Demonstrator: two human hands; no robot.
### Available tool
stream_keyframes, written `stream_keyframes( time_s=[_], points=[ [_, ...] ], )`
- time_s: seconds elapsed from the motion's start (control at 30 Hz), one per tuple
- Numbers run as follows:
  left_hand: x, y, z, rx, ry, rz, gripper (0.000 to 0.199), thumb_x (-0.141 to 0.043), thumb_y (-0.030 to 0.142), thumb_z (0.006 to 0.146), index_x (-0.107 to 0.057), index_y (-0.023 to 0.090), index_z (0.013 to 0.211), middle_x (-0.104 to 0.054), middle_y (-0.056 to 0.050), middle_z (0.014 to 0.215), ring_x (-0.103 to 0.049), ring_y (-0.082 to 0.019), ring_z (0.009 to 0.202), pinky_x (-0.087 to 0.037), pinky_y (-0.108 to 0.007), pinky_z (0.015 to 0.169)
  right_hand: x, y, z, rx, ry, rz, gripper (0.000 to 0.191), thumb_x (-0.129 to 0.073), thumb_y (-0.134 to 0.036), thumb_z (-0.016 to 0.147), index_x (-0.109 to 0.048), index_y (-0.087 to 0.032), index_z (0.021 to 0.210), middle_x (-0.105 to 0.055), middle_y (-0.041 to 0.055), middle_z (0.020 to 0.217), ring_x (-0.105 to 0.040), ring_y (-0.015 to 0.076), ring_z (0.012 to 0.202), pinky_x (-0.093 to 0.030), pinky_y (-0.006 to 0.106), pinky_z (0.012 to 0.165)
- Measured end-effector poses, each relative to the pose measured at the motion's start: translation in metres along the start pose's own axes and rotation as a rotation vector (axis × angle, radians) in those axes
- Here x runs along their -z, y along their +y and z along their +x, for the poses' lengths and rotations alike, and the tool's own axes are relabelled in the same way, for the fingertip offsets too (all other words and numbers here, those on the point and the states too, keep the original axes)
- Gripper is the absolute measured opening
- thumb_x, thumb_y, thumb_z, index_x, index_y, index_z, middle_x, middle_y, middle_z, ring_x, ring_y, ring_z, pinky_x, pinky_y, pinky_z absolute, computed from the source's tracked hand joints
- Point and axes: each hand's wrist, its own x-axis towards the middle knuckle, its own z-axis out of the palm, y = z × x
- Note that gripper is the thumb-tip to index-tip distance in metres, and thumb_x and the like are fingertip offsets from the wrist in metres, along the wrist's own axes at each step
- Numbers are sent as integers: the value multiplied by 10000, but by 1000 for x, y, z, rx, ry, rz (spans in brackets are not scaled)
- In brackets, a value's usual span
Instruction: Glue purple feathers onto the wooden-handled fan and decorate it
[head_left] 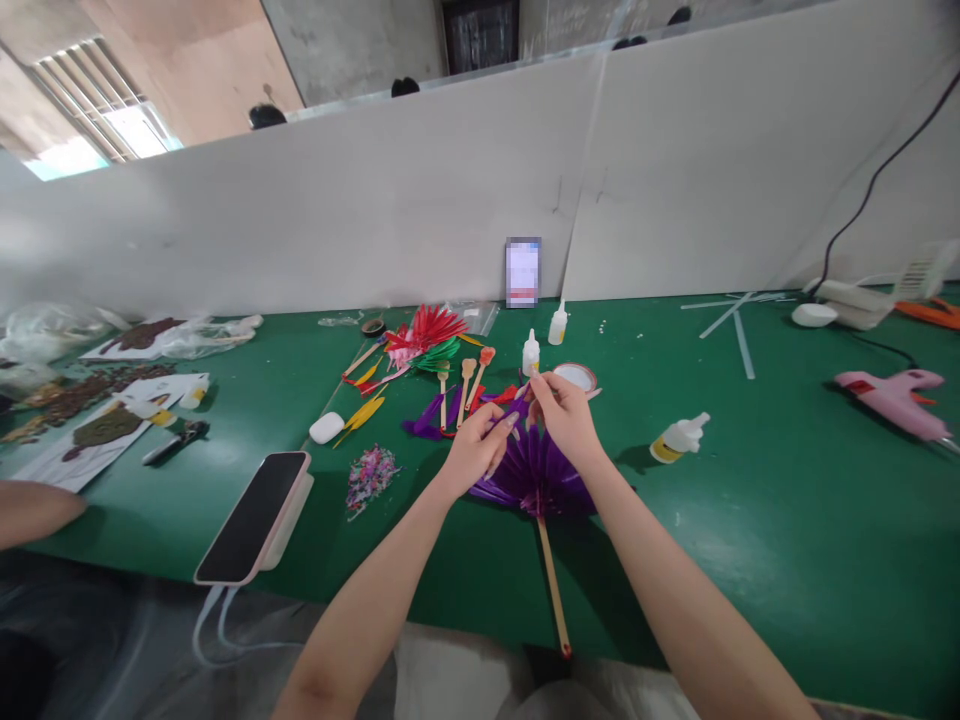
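The purple fan (555,480) lies on the counter (750,560), stick (553,580) pointing near; its spread looks largely formed. Over its far part, the left hand (480,442) and right hand (562,408) pinch a purple strip (517,406) in their fingertips; loose or attached, I cannot tell, so work there seems unfinished. Purple pieces (424,420) to the left look unused. A glue bottle (675,440) sits right, a red bundle (431,328) far left.
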Motion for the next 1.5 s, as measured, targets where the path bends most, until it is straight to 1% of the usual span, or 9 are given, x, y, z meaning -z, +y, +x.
stream_keyframes(
  time_s=[0.17,0.27,0.37,0.67,0.93,1.1,1.27,1.37,1.5],
  points=[
    [3,-4,2,23,-12,-98,272,-501,423,816,-379,192,741,-373,122,335,-284,-39,246,-218,-154,303,0,-2,0,-9,11,-25,414,-457,-553,806,-507,-208,582,-487,-38,421,-415,91,311,-319,237,323],
    [3,-6,2,22,-9,-125,274,-506,424,813,-378,192,742,-367,124,330,-282,-37,244,-216,-149,303,0,-3,0,-14,24,-32,421,-464,-556,798,-541,-198,590,-536,-21,476,-430,88,319,-329,238,323],
    [3,-5,2,21,-5,-124,281,-512,434,805,-384,191,747,-367,126,330,-281,-35,239,-214,-147,300,0,-3,1,-24,38,-29,418,-492,-563,773,-568,-192,595,-579,-5,539,-464,94,340,-343,239,322],
    [1,-4,1,15,-13,-77,297,-519,431,800,-372,190,707,-379,116,329,-278,-32,251,-215,-151,314,2,-3,1,-68,11,-9,338,-666,-503,641,-607,-172,603,-557,-18,489,-458,93,340,-354,229,324],
    [2,-3,1,24,-4,-77,293,-511,437,802,-380,189,718,-369,119,333,-275,-33,247,-209,-152,311,4,-3,1,-35,-1,-89,450,-509,-532,779,-540,-182,499,-457,-37,368,-395,82,297,-312,228,328],
    [2,-6,2,41,-25,-111,278,-515,418,804,-375,192,725,-381,119,333,-281,-35,252,-213,-148,317,3,-2,0,-74,-7,0,342,-580,-503,732,-637,-167,698,-506,-41,424,-411,85,311,-302,222,319],
    [3,-6,2,41,-22,-97,279,-522,413,800,-372,195,712,-374,118,329,-277,-35,252,-220,-150,315,4,-1,3,-135,-64,125,371,-597,-521,704,-629,-152,711,-551,-21,497,-457,71,358,-291,188,317],
    [3,-4,1,28,0,-26,280,-508,420,808,-379,194,704,-367,113,331,-272,-38,251,-209,-157,304,6,-1,4,-189,-115,167,398,-616,-542,668,-605,-148,721,-539,-34,487,-414,55,340,-276,176,306],
    [4,-3,1,17,8,22,284,-497,427,816,-384,195,700,-357,111,330,-275,-41,248,-206,-164,299,10,-1,5,-250,-173,198,412,-612,-539,669,-556,-154,805,-514,-65,445,-324,36,301,-179,165,294]
  ],
)
